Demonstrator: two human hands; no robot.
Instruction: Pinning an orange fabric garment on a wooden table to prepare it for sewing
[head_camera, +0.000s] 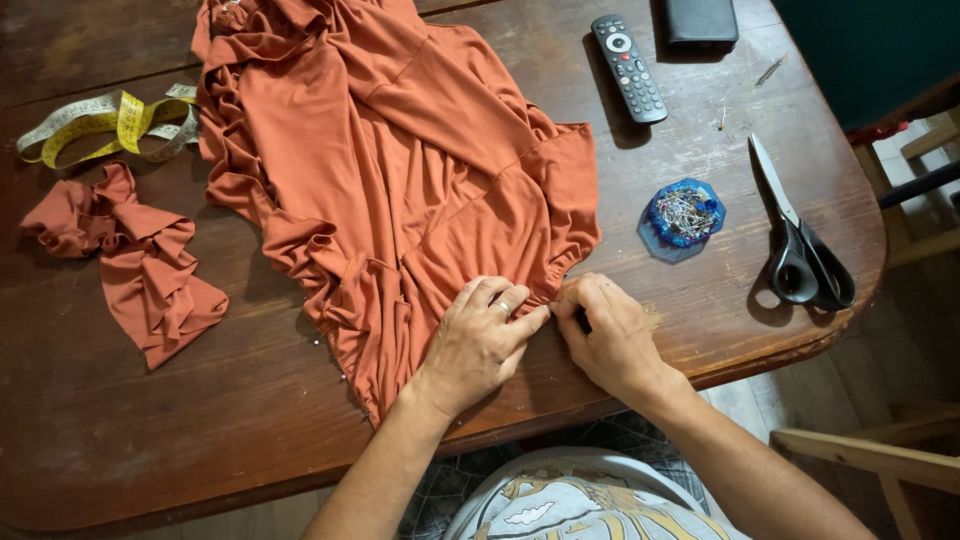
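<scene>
A rust-orange garment (400, 170) lies spread across the dark wooden table (150, 430), its gathered lower edge bunched near the table's front rim. The left hand (478, 345) rests flat on that edge, palm down, fingers together and pointing toward the other hand; a ring shows on one finger. It presses the cloth against the wood and grips nothing. The right hand (608, 335) sits just beside it, knuckles up, fingertips curled tight and pinched at the hem where the fabric ends. Something small and dark peeks out between its fingers, possibly a pin or a tool, but it is too hidden to name. The two hands' fingertips nearly touch at the corner of the cloth.

To the right of the garment, well clear of the hands, a blue hexagonal pin holder (684, 216) full of pins sits on the table, and black-handled scissors (800, 240) lie past it with blades closed, pointing away from the person. A black remote control (629, 68) lies at the far side beside a black case (702, 20). On the left, a loose scrap of the same orange fabric (135, 260) lies crumpled, with a yellow and white measuring tape (110, 125) coiled beyond it.
</scene>
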